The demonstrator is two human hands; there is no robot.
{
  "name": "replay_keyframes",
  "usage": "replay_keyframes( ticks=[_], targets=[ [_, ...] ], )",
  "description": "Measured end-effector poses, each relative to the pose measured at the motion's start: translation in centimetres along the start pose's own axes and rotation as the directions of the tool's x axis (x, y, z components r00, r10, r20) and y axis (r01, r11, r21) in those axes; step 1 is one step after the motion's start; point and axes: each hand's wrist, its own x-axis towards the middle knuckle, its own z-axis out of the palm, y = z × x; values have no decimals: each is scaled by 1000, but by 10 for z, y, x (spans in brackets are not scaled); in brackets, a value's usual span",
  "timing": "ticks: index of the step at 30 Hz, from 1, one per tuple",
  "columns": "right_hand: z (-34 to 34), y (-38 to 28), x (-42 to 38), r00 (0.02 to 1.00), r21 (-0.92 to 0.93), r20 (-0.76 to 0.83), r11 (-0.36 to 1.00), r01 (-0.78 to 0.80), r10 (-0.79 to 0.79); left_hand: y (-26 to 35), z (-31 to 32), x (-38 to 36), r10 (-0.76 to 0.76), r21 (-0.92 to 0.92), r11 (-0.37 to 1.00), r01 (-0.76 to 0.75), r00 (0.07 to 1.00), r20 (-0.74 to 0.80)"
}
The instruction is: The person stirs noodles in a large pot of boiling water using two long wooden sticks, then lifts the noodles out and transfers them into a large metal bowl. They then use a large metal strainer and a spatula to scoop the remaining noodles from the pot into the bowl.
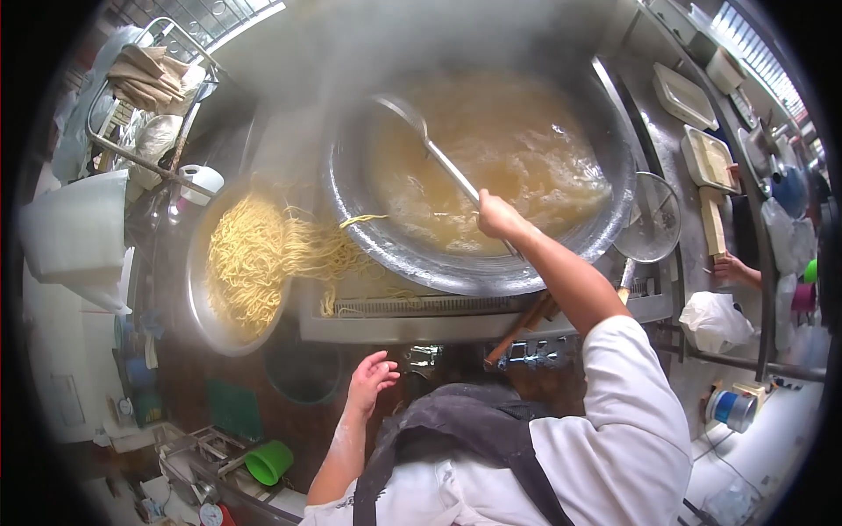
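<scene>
My right hand [500,216] is closed round the handle of a long-handled strainer [452,171]. Its curved, hoop-like head reaches over the far left rim of a big round wok [474,279], blurred by steam. Cloudy yellowish liquid [491,149] bubbles inside the wok. To the left, a wide metal bowl [196,302] holds a heap of yellow noodles [250,263]. More noodle strands trail from the bowl towards the wok, and a few hang over its rim. My left hand [373,381] hovers below the stove front, fingers loosely apart, with nothing in it.
A round mesh strainer [651,219] lies right of the wok. Further right, another person's hand [730,267] is at a counter with rectangular trays [709,158]. A wire rack [145,105] with cloths stands upper left. A green bucket [268,462] is lower left.
</scene>
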Motion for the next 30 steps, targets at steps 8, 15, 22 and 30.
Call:
replay_keyframes(
  ticks=[8,15,22,30],
  targets=[
    [-81,21,-117,998,-117,-58,993,10,-16,37,24,12,36,58,998,-38,999,37],
    [-147,92,-105,895,-234,-412,929,-286,171,26,15,10,15,-1,1000,-15,1000,23],
    [-170,175,-53,813,-306,-429,784,-540,393,30,6,7,48,-6,999,-48,999,20],
    [-77,162,-101,849,-271,-71,809,-522,524,28,-17,-1,72,-30,997,-70,996,47]
  ],
)
